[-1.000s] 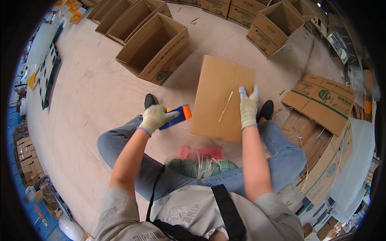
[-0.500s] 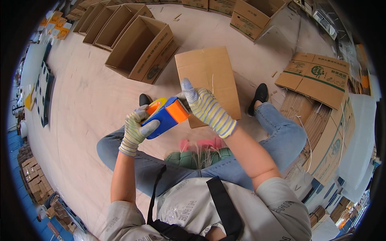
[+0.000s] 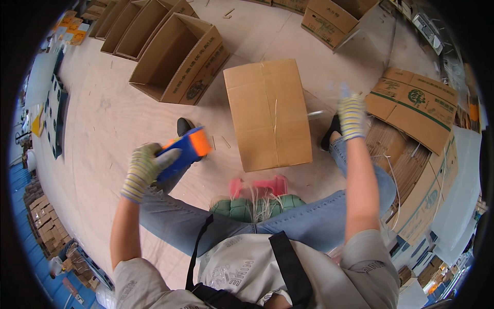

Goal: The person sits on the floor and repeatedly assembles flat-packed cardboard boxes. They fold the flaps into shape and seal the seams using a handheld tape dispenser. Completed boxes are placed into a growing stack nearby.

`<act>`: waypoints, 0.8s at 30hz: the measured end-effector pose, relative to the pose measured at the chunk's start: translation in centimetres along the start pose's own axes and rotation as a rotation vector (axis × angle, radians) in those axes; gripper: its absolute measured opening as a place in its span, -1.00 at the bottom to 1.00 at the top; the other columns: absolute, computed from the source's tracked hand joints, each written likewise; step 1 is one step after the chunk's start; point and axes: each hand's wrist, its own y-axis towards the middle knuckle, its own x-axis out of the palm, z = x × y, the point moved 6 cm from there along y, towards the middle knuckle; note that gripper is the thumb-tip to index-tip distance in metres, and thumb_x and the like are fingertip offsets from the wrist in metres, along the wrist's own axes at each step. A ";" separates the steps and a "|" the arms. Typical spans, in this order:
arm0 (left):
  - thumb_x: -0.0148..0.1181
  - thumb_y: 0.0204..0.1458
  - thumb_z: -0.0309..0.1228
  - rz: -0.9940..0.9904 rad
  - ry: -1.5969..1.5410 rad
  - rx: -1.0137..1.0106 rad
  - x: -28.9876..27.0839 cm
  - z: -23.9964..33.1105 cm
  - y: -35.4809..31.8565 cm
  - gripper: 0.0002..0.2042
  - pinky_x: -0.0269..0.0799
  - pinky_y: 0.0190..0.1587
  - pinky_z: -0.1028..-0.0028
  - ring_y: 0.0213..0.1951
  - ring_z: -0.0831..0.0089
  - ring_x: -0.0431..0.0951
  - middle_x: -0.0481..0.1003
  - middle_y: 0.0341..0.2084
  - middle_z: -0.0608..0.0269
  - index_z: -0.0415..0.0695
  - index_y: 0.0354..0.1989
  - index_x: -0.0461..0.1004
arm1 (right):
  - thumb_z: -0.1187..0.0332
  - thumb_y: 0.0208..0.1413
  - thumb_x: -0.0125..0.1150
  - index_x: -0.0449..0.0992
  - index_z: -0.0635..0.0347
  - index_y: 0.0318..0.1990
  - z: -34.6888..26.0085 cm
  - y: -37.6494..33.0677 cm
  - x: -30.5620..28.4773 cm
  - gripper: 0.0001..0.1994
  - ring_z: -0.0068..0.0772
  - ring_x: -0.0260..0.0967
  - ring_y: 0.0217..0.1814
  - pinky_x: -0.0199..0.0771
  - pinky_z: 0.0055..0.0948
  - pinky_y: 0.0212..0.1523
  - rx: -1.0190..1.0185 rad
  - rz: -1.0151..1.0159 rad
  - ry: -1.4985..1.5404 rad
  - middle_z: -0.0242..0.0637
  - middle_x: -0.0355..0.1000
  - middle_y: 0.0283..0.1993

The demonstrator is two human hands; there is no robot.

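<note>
Pale plywood flooring [image 3: 103, 118] covers the work area, scattered with short bits of strapping. Along the upper left stands a row of open brown cardboard cartons [image 3: 175, 56], the nearest one tipped on its side with its mouth facing left. More cartons sit along the top edge, and a stack of flattened printed cardboard boxes [image 3: 417, 110] lies at the right.

Directly in front of the seated person, a closed plain brown cardboard box [image 3: 268, 113] rests on the floor between the feet, its centre seam running away from the viewer. A thin pale strap lies along that seam. Just below the box, near the lap, a pink plastic object [image 3: 257, 185] stands on the floor, and a green cushioned seat [image 3: 247, 208] with pale straps draped over it shows between the blue-jeaned legs.

The left hand [image 3: 144, 167], in a striped knit glove, is closed around a blue handheld tool with an orange end [image 3: 182, 152], held up to the left of the closed box and clear of it. The orange end points up and to the right.

The right hand [image 3: 352, 116], also gloved, is raised to the right of the box, blurred by motion. Its fingers point upward; whether it grips anything cannot be told. A thin grey strip [image 3: 315, 114] shows just beside it, at the box's right edge.
</note>
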 end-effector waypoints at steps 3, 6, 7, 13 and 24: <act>0.14 -0.15 0.13 -0.033 0.358 -0.163 0.7 -3.0 3.8 -0.43 0.47 -0.32 0.30 -0.46 0.18 0.59 0.55 -0.53 -0.04 -0.25 -0.35 0.57 | 0.25 0.17 -0.17 0.51 0.02 -0.14 3.8 2.4 2.9 -0.72 -0.12 0.48 -0.32 0.46 -0.14 -0.26 0.253 -0.156 0.091 -0.15 0.49 -0.38; 0.04 -0.08 0.15 -0.123 0.418 -0.120 6.9 -2.0 9.8 -0.43 0.48 -0.30 0.29 -0.40 0.15 0.59 0.55 -0.47 -0.06 -0.22 -0.35 0.57 | 0.24 0.18 -0.17 0.55 -0.02 -0.21 -0.6 0.5 12.7 -0.71 -0.20 0.49 -0.26 0.46 -0.07 -0.23 0.117 -0.216 -0.030 -0.18 0.51 -0.30; -0.01 -0.04 0.14 -0.101 0.359 -0.073 9.4 0.7 11.5 -0.44 0.48 -0.30 0.29 -0.37 0.13 0.59 0.55 -0.45 -0.07 -0.20 -0.36 0.58 | 0.24 0.19 -0.18 0.55 -0.04 -0.22 -3.3 0.1 15.6 -0.71 -0.23 0.49 -0.22 0.46 -0.04 -0.22 0.262 -0.493 0.055 -0.19 0.52 -0.25; 0.00 0.02 -0.05 -0.079 0.722 -0.171 22.9 -3.1 21.4 -0.67 0.47 -0.35 0.24 -0.26 0.25 0.60 0.59 -0.31 0.16 0.04 -0.31 0.61 | -0.01 0.13 -0.14 0.56 0.01 -0.15 -13.5 0.0 16.7 -0.59 -0.14 0.44 0.00 0.48 -0.13 -0.15 0.190 -0.667 0.337 -0.11 0.49 -0.09; 0.02 0.03 -0.08 0.082 0.183 -0.017 14.8 3.2 21.3 -0.69 0.45 -0.29 0.31 -0.25 0.25 0.58 0.58 -0.31 0.23 0.01 -0.29 0.59 | 0.00 0.22 -0.24 0.39 0.25 0.06 -10.5 3.7 12.8 -0.48 -0.10 0.38 0.04 0.38 -0.26 -0.03 0.301 -0.377 0.738 0.05 0.38 0.04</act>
